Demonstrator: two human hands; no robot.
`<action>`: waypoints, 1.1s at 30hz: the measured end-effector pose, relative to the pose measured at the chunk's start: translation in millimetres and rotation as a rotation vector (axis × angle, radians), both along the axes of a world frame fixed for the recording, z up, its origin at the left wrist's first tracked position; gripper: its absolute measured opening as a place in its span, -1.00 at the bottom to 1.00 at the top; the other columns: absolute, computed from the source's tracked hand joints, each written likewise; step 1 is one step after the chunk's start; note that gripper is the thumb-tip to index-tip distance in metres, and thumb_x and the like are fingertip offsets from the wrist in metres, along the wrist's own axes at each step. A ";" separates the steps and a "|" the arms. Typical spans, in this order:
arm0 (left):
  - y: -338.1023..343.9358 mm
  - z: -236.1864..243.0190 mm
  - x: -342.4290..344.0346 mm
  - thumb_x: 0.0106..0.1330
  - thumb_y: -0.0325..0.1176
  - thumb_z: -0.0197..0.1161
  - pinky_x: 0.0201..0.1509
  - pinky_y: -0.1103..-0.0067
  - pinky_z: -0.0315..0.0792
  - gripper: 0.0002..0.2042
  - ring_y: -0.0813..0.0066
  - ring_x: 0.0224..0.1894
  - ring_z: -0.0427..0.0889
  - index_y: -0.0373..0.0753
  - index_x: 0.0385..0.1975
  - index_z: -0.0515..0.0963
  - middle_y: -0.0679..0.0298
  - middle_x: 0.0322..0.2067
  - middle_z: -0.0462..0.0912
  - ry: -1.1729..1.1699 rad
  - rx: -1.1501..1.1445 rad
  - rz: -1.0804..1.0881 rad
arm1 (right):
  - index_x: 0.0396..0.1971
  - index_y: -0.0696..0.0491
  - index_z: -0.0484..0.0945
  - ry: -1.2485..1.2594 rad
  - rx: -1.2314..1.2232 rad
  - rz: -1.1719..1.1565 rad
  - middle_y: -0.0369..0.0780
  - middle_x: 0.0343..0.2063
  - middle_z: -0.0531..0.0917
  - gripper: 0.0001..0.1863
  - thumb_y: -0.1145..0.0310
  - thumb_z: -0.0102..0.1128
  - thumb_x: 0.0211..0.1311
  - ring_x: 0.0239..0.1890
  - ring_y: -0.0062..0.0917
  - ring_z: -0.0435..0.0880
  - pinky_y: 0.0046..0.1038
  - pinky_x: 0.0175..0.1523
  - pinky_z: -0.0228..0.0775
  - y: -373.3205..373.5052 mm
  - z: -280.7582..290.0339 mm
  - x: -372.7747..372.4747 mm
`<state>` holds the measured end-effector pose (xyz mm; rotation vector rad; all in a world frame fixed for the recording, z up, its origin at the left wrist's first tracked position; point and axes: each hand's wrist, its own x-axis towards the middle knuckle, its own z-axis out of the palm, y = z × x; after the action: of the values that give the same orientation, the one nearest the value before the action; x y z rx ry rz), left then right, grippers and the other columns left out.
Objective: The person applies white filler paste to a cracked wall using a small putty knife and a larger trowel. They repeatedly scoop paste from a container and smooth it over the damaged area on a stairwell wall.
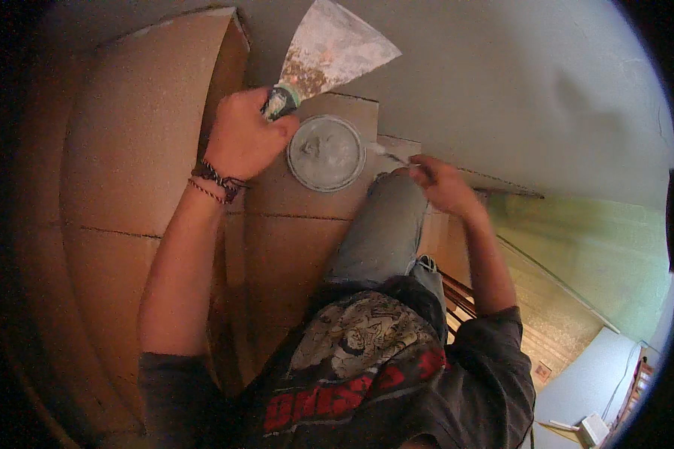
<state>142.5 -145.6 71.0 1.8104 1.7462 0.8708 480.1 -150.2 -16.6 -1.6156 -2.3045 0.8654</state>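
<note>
My left hand (247, 135) is closed round the dark handle of a wide putty knife (337, 49). The knife's broad blade points up and away, smeared with whitish and brown residue. Between my hands a round tub (326, 153) holds a grey-white paste, its surface uneven. My right hand (443, 183) grips a small putty knife (391, 154), its pale, coated tip pointing left toward the tub's right rim. Whether that tip touches the rim I cannot tell. My right fingers partly hide its handle.
Brown cardboard (292, 247) lies under the tub and across the left side, with a raised flap (165, 67) at the upper left. A grey wall (494, 82) rises beyond. My jeans-clad leg (386, 224) reaches toward the tub. At the lower right stands a white surface (584, 374).
</note>
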 end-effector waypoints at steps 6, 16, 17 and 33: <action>14.6 37.5 4.5 -0.04 -0.29 0.22 -0.26 0.31 0.48 -0.73 -0.06 -0.35 0.59 -0.42 -0.48 0.55 -0.14 -0.47 0.58 0.094 -0.015 0.038 | -0.20 0.07 0.56 -0.236 0.157 0.124 -0.04 -0.37 0.62 -0.74 0.32 0.11 0.12 -0.34 -0.12 0.62 -0.16 -0.22 0.49 6.4 0.4 -71.0; 19.7 44.7 10.4 -0.05 -0.25 0.21 -0.14 0.26 0.48 -0.73 -0.08 -0.26 0.59 -0.36 -0.47 0.59 -0.12 -0.40 0.60 0.203 -0.127 0.041 | -0.19 0.04 0.57 -0.307 0.168 0.074 0.00 -0.55 0.60 -0.72 0.35 0.10 0.07 -0.47 -0.12 0.64 -0.15 -0.35 0.51 -0.3 -46.4 -120.1; 19.3 43.8 10.4 -0.05 -0.25 0.20 -0.13 0.26 0.48 -0.73 -0.08 -0.26 0.59 -0.36 -0.47 0.59 -0.11 -0.40 0.60 0.216 -0.130 0.046 | -0.17 0.04 0.57 -0.310 0.167 0.074 0.01 -0.55 0.60 -0.71 0.37 0.09 0.06 -0.47 -0.12 0.64 -0.15 -0.35 0.51 -1.6 -49.7 -120.9; 16.8 45.7 12.0 -0.03 -0.25 0.19 -0.10 0.25 0.48 -0.72 -0.08 -0.23 0.59 -0.33 -0.41 0.60 -0.10 -0.37 0.61 0.240 -0.195 0.029 | -0.50 0.12 0.62 -0.351 0.109 0.111 0.05 -0.54 0.61 -0.81 0.34 0.09 0.04 -0.43 -0.06 0.63 -0.11 -0.26 0.50 4.4 -18.6 -97.2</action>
<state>154.5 -128.8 116.7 1.8233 1.9331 0.4888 382.9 -145.7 -35.2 -1.7202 -2.6443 0.4957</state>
